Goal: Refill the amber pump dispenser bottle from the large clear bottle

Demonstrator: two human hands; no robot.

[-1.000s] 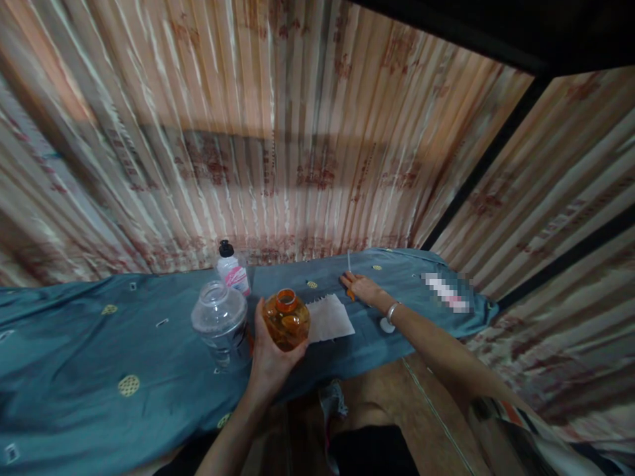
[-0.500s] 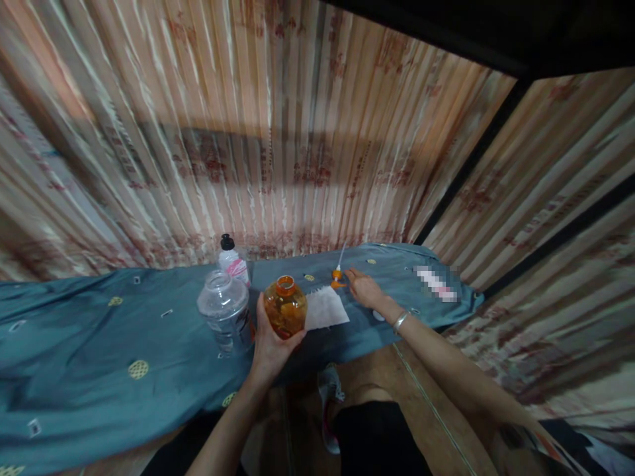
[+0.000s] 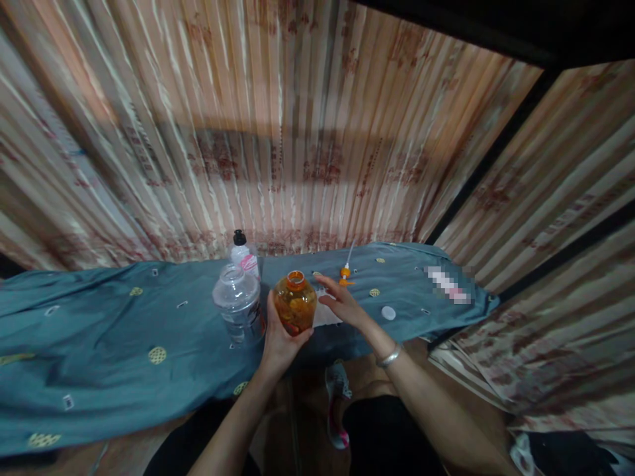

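My left hand (image 3: 278, 334) grips the orange jar (image 3: 294, 303) upright at centre, fingers wrapped round it; my right hand (image 3: 340, 301), fingers spread, hovers at its three o'clock; clear bottle (image 3: 239, 305) at nine.

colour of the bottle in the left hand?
Translucent orange bottle with an orange neck ring, gripped by the left hand. Head view, the only one, shows it.
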